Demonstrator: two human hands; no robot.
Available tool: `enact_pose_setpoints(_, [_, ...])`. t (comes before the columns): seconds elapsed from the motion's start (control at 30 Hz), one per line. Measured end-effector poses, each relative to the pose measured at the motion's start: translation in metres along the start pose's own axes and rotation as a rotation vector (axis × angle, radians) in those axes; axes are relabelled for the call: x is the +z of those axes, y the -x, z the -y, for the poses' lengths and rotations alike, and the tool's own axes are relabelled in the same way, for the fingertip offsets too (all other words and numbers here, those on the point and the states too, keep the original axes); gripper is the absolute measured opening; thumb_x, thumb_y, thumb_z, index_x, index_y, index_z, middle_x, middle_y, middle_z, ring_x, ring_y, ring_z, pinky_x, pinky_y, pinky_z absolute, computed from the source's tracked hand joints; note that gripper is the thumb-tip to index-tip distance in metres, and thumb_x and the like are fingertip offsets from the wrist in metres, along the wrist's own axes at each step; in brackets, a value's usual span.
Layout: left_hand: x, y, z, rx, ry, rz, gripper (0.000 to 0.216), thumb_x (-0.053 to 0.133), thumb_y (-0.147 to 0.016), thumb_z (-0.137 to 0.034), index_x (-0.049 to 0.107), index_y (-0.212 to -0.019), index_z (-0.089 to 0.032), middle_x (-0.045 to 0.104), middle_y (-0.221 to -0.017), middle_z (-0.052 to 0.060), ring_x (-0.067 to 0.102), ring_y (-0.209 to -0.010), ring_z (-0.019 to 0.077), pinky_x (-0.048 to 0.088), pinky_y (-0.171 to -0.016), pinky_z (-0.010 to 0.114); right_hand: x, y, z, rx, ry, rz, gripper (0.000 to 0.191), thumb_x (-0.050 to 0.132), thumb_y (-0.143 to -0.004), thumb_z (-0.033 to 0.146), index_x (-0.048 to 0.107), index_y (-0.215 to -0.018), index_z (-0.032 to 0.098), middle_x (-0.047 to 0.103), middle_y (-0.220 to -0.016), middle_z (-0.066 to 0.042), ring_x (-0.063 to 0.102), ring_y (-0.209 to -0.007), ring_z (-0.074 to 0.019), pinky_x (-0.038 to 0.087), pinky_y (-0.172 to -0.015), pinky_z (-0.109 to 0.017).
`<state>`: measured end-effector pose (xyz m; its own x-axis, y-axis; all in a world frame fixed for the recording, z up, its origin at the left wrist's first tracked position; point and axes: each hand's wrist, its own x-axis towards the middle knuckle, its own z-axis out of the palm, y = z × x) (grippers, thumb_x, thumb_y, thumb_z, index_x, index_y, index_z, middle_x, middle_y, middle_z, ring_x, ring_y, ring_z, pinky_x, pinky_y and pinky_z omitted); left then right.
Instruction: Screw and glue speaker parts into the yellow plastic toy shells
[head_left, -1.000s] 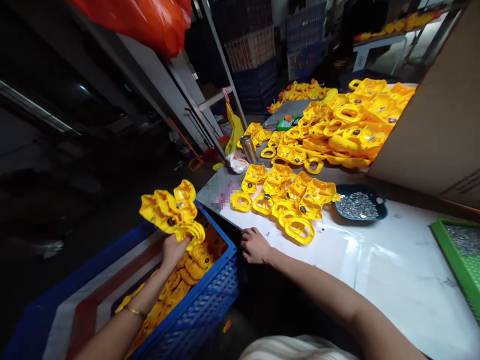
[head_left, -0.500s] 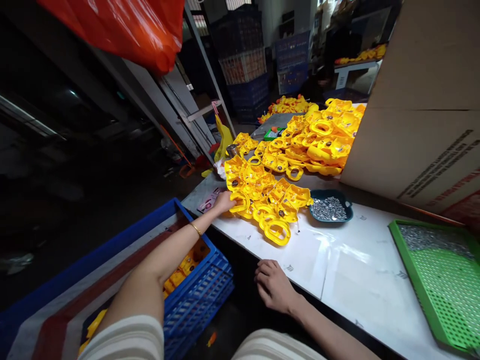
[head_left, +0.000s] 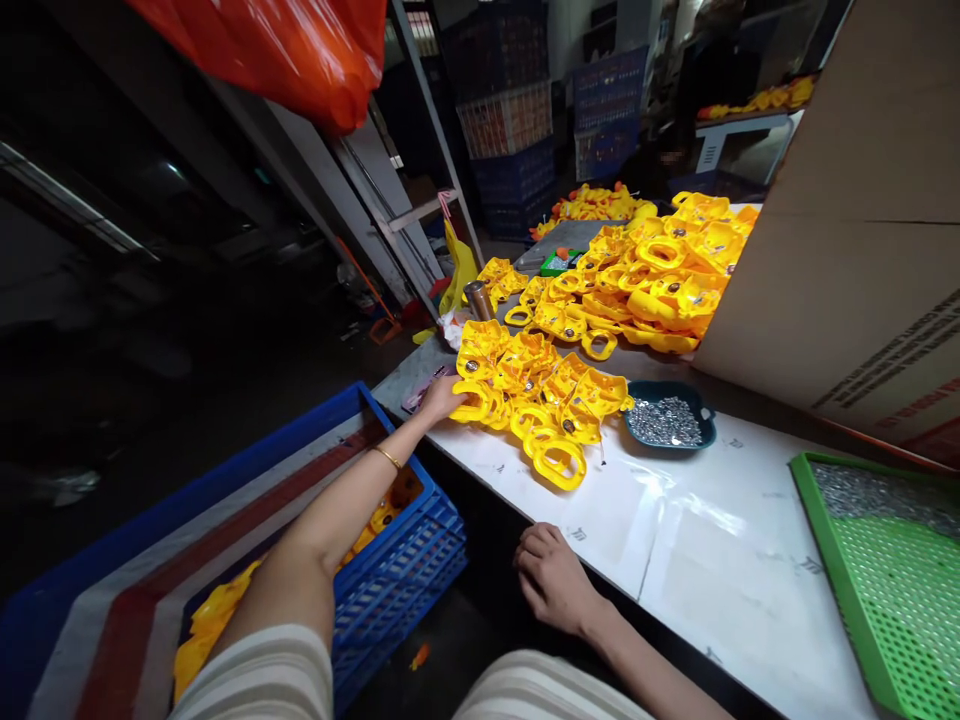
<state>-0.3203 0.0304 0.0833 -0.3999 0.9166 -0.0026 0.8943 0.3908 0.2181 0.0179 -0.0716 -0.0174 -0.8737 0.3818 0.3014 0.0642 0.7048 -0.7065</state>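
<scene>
My left hand (head_left: 441,400) is closed on the ring-shaped end of a yellow plastic part (head_left: 472,402), at the left end of a cluster of similar parts. Its fingertips are partly hidden behind that part. Several yellow molded shells with ring ends (head_left: 559,464) lie packed together on the white-covered table (head_left: 600,540), some with small dark round pieces in them. By the table's front edge my right hand (head_left: 555,575) rests with its fingers curled and nothing visible in them. To the right of the cluster sits a dark teal basin (head_left: 705,440) of small shiny metal pieces.
A green perforated tray (head_left: 877,570) holding metal pieces lies at the right. A big cardboard box (head_left: 847,270) stands behind it. Beyond the cluster is a larger yellow heap (head_left: 660,290) and a metal cup (head_left: 478,300). Below left stands a blue crate (head_left: 405,580) with yellow parts.
The view has shifted slightly, so the background sits further right. My left hand has drawn a little leftward, along with the ring end it holds. My right hand stays at the table edge.
</scene>
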Motion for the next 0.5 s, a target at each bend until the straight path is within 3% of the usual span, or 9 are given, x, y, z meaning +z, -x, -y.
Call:
enact_pose_setpoints(0.17, [-0.016,0.017,-0.016,0.014,0.058,-0.23,0.023,0.056,-0.079,-0.025,0.069,-0.096,-0.016,0.073,-0.09,0.004,0.066,-0.085,0.0202,0.046,-0.071,0.024,-0.01,0.004,0.007,-0.046,-0.062,-0.11,0.017,0.05,-0.075,0.01,0.057,-0.086,0.02,0.064,-0.087,-0.005,0.056,-0.094,-0.0206,0.047,-0.087,-0.039])
enact_pose_setpoints(0.33, [-0.025,0.028,-0.036,0.033,0.14,-0.483,0.019,0.054,-0.075,-0.024,0.065,-0.088,-0.016,0.068,-0.096,0.008,0.063,-0.09,0.0228,0.045,-0.077,0.026,-0.035,0.019,0.01,-0.006,-0.104,-0.304,0.024,0.049,-0.078,0.008,0.056,-0.095,0.023,0.066,-0.094,-0.004,0.06,-0.094,-0.0186,0.05,-0.086,-0.036])
enact_pose_setpoints(0.43, [-0.017,0.044,-0.062,0.08,0.205,-0.505,0.013,0.055,-0.072,-0.024,0.063,-0.081,-0.018,0.067,-0.087,0.006,0.062,-0.083,0.0218,0.046,-0.075,0.026,-0.046,0.037,0.004,0.018,-0.103,-0.463,0.026,0.045,-0.086,0.01,0.057,-0.103,0.025,0.065,-0.094,-0.005,0.063,-0.09,-0.0169,0.053,-0.079,-0.03])
enact_pose_setpoints(0.5, [0.0,0.068,-0.094,0.162,0.308,-0.437,0.013,0.054,-0.07,-0.02,0.062,-0.08,-0.019,0.067,-0.085,0.005,0.062,-0.08,0.0213,0.047,-0.074,0.027,-0.049,0.053,-0.001,0.11,-0.087,-0.646,0.025,0.043,-0.091,0.016,0.058,-0.107,0.026,0.064,-0.097,-0.006,0.064,-0.087,-0.0171,0.055,-0.077,-0.029])
